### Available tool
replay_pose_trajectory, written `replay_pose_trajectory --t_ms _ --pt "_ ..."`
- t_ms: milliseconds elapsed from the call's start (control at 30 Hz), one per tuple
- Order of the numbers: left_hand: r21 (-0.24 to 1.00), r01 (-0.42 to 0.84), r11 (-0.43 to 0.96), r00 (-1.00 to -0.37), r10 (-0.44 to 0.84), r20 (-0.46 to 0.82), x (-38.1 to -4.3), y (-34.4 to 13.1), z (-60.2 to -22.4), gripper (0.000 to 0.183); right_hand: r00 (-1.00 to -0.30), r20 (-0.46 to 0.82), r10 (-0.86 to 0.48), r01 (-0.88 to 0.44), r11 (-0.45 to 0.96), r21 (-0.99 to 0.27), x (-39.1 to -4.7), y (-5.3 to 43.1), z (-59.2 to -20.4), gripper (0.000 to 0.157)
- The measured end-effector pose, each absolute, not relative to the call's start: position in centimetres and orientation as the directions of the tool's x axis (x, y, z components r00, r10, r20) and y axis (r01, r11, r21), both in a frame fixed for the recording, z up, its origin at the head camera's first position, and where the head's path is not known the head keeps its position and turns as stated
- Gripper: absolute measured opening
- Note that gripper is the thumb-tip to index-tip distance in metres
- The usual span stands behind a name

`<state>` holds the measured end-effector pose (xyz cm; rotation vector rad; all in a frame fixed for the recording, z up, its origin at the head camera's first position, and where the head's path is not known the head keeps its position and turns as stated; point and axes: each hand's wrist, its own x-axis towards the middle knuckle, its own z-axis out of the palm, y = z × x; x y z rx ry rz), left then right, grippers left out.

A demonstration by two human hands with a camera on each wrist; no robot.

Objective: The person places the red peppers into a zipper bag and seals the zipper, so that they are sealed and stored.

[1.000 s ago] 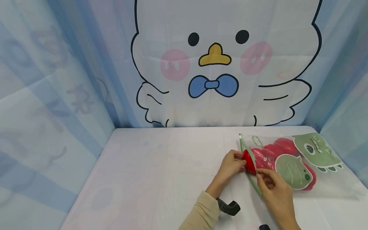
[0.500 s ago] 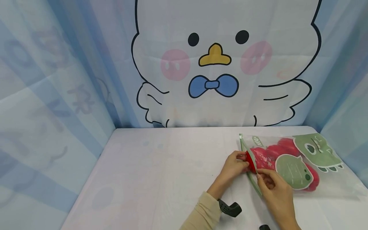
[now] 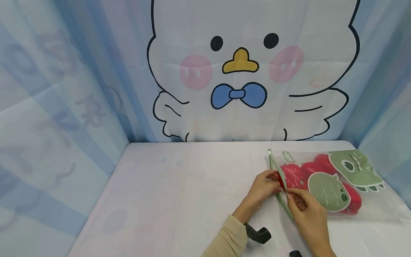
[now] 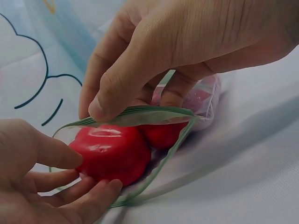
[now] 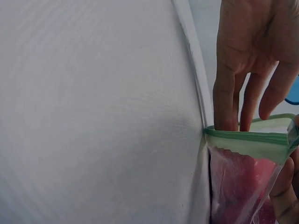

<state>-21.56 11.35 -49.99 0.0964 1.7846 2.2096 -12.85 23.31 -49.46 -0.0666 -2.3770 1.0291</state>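
Note:
A clear zip bag (image 3: 318, 166) with a green edge and green cartoon print lies at the table's right, with several red items inside. My right hand (image 3: 309, 216) pinches the upper lip of its mouth, which gapes in the left wrist view. Just inside that mouth is a glossy red bell pepper (image 4: 112, 154), another red one (image 4: 163, 133) behind it. My left hand (image 3: 263, 187) reaches to the opening. Its spread fingers (image 4: 98, 198) touch the pepper's near side in the left wrist view, and look nearly straight in the right wrist view. The printed bag partly hides the contents.
A white cloth covers the table (image 3: 179, 200). Pale blue curtains (image 3: 80, 89) hang on both sides, and a cartoon backdrop (image 3: 240, 125) closes off the rear. A black wrist device (image 3: 258, 234) sits below my left wrist.
My left hand has moved a little right, and the red bell pepper has gone deeper into the bag's mouth. The red items inside have shifted right. My right hand keeps its place on the lip.

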Motion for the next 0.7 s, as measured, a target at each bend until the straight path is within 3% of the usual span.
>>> replay_pose_trajectory --t_ms 700 --pt "0.963 -0.208 -0.174 -0.921 0.366 -0.133 -21.04 11.67 -50.03 0.029 -0.846 0.479 0.235 -0.192 0.704 -0.684 -13.12 23.54 -49.84 0.02"
